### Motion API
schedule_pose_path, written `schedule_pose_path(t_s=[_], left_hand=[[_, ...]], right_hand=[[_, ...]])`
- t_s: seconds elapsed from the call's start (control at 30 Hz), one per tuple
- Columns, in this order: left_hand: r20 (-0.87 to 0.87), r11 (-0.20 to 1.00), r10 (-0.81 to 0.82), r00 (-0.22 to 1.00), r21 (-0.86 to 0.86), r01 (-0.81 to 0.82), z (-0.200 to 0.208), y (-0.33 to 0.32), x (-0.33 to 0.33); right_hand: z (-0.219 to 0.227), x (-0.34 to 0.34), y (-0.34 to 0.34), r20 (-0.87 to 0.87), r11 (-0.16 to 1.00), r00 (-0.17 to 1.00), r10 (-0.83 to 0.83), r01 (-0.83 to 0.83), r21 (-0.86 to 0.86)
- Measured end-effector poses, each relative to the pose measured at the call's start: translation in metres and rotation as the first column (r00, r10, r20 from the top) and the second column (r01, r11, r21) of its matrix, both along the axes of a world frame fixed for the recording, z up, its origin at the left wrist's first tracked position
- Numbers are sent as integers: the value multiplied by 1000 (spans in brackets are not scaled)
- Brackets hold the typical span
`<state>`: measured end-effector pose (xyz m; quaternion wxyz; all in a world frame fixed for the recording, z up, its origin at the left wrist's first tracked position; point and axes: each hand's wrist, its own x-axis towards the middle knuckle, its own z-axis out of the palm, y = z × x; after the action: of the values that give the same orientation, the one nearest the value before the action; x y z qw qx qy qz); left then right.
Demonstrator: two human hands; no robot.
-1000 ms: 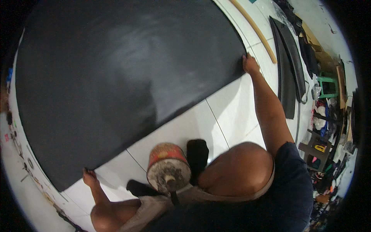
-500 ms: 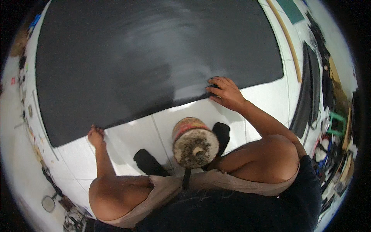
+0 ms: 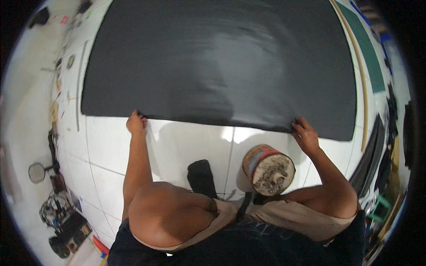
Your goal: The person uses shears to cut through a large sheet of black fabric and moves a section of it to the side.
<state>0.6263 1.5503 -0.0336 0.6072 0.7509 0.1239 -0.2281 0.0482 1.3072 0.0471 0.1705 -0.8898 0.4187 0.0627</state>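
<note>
A large black sheet (image 3: 186, 66), smooth and slightly shiny like vinyl or synthetic leather, lies spread over the white floor in front of me. My left hand (image 3: 137, 123) pinches its near edge, toward the left corner. Farther along the same edge, my right hand (image 3: 305, 135) grips the sheet near its right corner, fingers on top. Between my legs stands a round can (image 3: 270, 170) with a stained, whitish top and a small knob in the middle; neither hand touches it.
White floor tiles (image 3: 191, 139) show along the near edge. On the right lie a long wooden strip (image 3: 358, 66), a green mat (image 3: 364, 48) and a folded dark sheet (image 3: 369, 155), with a green stool (image 3: 380, 208) behind. At the lower left is a round mirror (image 3: 37, 172) among machine parts.
My view has turned, so the near edge now runs nearly level. My right hand, earlier spread flat on the sheet, has moved right and now grips the edge.
</note>
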Motion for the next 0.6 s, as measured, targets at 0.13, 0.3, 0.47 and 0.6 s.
schedule_pose_path(t_s=[0.13, 0.3, 0.47, 0.6], left_hand=[[118, 985, -11, 993, 170, -10, -13, 13, 22], [201, 920, -71, 977, 391, -14, -17, -1, 16], [174, 940, 64, 983, 319, -118, -46, 14, 23], [323, 949, 62, 945, 275, -156, -57, 14, 23]], right_hand=[[-1, 6, -1, 9, 992, 996, 93, -92, -86], [0, -3, -3, 39, 985, 989, 140, -136, -104], [-18, -5, -4, 98, 970, 973, 210, -195, -143], [-37, -22, -18, 193, 946, 934, 301, -266, -184]])
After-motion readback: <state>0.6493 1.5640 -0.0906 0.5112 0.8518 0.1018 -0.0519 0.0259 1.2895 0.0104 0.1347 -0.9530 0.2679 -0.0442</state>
